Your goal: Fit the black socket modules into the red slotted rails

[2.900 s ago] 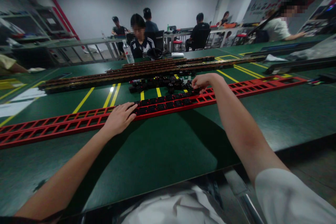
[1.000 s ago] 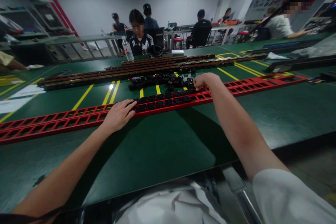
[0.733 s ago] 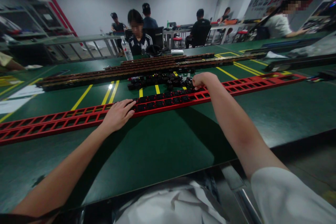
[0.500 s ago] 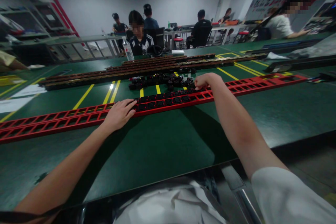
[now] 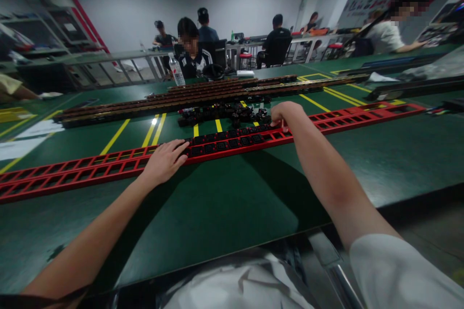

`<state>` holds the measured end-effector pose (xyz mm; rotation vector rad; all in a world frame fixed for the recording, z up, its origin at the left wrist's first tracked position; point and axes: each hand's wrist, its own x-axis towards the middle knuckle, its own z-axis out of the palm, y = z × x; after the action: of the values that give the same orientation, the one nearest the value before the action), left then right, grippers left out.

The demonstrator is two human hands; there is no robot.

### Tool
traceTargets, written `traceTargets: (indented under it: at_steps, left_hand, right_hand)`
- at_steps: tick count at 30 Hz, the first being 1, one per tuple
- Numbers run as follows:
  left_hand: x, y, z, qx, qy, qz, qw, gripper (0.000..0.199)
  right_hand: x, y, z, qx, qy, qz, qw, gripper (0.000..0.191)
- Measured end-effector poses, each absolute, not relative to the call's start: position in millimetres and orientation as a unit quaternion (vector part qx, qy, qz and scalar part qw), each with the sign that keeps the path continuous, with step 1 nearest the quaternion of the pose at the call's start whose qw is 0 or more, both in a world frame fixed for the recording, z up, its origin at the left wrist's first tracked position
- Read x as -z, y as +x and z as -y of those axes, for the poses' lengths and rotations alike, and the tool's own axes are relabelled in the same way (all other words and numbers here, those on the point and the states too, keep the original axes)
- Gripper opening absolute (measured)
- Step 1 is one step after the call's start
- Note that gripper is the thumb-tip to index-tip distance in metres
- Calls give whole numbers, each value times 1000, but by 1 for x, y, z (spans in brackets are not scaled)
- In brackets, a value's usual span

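Observation:
A long red frame (image 5: 90, 170) with two rows of square openings lies across the green table. Black square pieces (image 5: 222, 145) fill several openings in its middle part. My left hand (image 5: 165, 160) rests over the frame at the left end of these pieces, fingers stretched out and open. At the right end of the filled far row, my right hand (image 5: 284, 114) is bent down with its fingers curled together at the frame. Whatever those fingers hold, if anything, is hidden. Just behind the frame lies a pile of loose black parts (image 5: 237, 112).
Dark long bars (image 5: 203, 91) are stacked farther back, beside a plastic bottle (image 5: 177, 71). More bars (image 5: 416, 86) and clear plastic sheeting (image 5: 440, 65) lie at the right. White papers (image 5: 34, 131) lie at the left. A person (image 5: 192, 53) sits across the table; others sit beyond.
My right hand has shifted slightly and its fingers now point down more onto the frame. My left hand stays in nearly the same place.

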<state>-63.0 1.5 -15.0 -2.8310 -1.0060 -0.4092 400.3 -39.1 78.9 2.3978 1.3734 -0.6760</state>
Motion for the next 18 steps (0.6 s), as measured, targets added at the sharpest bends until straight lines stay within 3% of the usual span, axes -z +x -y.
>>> traceTargets:
  at_steps: [9,18]
  left_hand:
    - [13,-61,1,130,-934,327,56,60]
    - [12,-62,1,120,-935,328,60,59]
  right_hand:
    - [-87,388,49,298,840,-437,118,28]
    - [-78,392,48,294,827,-467,110,27]
